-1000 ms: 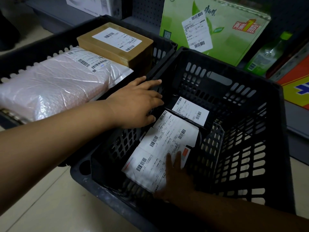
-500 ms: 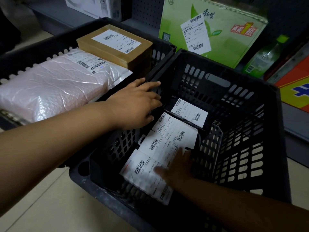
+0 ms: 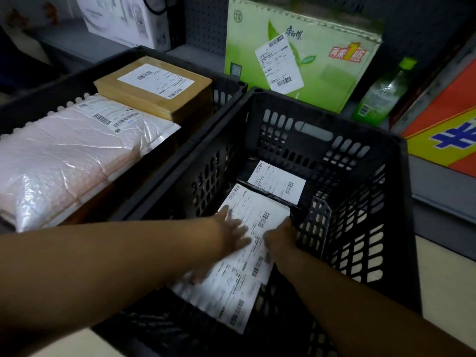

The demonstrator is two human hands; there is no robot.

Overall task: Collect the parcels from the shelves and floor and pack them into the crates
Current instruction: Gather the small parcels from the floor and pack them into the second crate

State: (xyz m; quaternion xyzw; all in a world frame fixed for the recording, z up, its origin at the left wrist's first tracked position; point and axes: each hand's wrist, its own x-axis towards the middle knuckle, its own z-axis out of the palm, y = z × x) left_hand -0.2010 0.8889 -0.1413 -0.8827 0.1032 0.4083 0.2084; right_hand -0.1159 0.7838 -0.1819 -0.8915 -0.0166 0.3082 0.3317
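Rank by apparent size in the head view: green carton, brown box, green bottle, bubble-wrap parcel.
1. bubble-wrap parcel, though nearness to the camera may inflate it
2. green carton
3. brown box
4. green bottle

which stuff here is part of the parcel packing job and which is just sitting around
Part of the job:
right crate
labelled parcels inside it
left hand and right hand on them
left crate with brown box and bubble mailer
green carton, labelled

Just lying about:
green bottle
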